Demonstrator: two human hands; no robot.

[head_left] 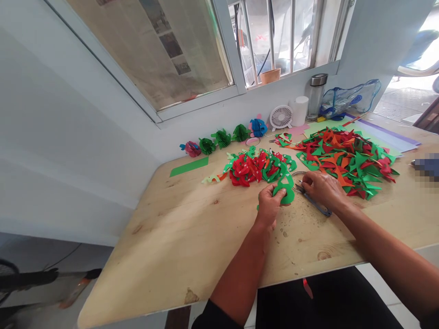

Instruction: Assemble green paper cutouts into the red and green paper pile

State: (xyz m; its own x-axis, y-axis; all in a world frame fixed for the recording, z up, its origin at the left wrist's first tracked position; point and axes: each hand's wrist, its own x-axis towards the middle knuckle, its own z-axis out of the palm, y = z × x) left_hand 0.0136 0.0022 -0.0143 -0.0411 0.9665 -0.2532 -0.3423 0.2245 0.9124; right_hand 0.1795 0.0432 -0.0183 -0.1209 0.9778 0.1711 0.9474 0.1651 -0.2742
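Sleeve cropped; left hand part-hides green paper.

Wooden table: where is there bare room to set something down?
The table is barest left of the left hand, between the green strip and the front edge. A smaller bare patch separates the scrap pile from the right forearm. Beyond the hands, paper shapes crowd it; scissors are by the right hand.

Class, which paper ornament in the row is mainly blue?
The rightmost ornament, beside the white fan; the leftmost ornament is mainly pink, the three middle ornaments green.
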